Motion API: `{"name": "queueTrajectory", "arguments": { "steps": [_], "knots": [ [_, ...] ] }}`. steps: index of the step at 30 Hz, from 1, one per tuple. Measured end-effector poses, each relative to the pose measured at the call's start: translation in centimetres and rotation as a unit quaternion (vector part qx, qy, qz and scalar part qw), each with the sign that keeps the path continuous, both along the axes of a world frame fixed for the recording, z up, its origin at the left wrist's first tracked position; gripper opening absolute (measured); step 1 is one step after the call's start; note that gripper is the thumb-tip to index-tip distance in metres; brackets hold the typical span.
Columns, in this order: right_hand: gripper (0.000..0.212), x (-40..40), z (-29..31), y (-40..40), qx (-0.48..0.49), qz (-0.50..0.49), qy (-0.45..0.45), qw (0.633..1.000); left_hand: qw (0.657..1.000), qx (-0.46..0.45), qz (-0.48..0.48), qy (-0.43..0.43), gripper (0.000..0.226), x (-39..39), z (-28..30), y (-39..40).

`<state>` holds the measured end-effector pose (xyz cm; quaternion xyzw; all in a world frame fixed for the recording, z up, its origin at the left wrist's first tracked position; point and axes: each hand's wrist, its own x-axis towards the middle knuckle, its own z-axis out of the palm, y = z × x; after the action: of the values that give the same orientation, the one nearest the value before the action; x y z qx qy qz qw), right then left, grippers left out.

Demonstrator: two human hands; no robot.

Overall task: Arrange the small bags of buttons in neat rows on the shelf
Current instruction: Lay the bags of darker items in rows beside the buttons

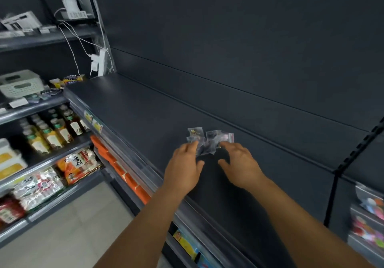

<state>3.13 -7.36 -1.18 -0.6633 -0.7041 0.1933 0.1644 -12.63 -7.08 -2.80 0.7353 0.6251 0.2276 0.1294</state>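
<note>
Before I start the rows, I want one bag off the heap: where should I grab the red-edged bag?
Pinch the red-edged bag by its free right corner, coming from the right with the right hand; that edge seems to stick out clear of the pile.

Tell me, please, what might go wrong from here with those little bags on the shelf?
The small bags lie bunched and overlapping, so the left hand and right hand might drag several along at once. They are clear and slippery-looking, so rows could drift crooked on the bare dark shelf.
</note>
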Motion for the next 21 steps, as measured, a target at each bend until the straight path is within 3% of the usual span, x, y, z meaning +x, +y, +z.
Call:
{"name": "queueTrajectory", "arguments": {
  "steps": [3, 7, 12, 21],
  "knots": [
    [0.038, -0.9, -0.5, 1.8, 0.005, -0.065, 0.031, 0.997, 1.000, -0.001, 0.006, -0.019, 0.057, -0.1, -0.5, 1.8],
    [0.038, -2.6, -0.6, 3.5, -0.019, -0.139, 0.086, 0.986, 0.999, 0.012, 0.002, -0.032, 0.048, -0.1, -0.8, 3.6],
    [0.027, -3.3, -1.3, 4.6, -0.022, -0.200, 0.153, 0.967, 0.997, 0.052, -0.001, -0.048, 0.018, -0.9, -0.9, 5.4],
    [0.030, -2.0, -1.1, 3.1, 0.037, -0.265, 0.295, 0.917, 0.959, -0.087, -0.030, -0.267, 0.012, -1.7, 0.0, 6.0]
  ]
}}
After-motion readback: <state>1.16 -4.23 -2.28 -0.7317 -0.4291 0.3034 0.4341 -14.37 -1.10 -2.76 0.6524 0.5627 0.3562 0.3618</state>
